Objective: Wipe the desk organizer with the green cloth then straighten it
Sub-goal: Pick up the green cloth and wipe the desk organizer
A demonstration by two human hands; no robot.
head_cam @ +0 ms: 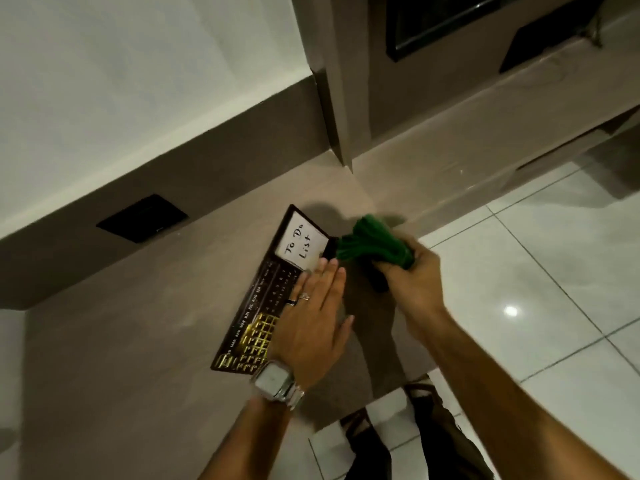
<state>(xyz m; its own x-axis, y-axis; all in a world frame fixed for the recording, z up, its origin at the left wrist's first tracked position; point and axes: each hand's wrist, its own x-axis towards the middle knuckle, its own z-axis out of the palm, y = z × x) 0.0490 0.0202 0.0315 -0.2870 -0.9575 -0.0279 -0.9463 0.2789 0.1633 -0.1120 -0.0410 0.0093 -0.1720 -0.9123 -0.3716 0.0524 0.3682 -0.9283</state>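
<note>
Green cloth (372, 245), bunched, was gripped in the right hand (412, 282) and pressed against the far end of the dark desk organizer (266, 299). The left hand (311, 327) lay open and flat on the organizer, which rested on the brown worktop (138, 341).

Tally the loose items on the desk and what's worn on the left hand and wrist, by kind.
Desk organizer: 1
Green cloth: 1
Rings: 2
Watch: 1
Total: 5
</note>
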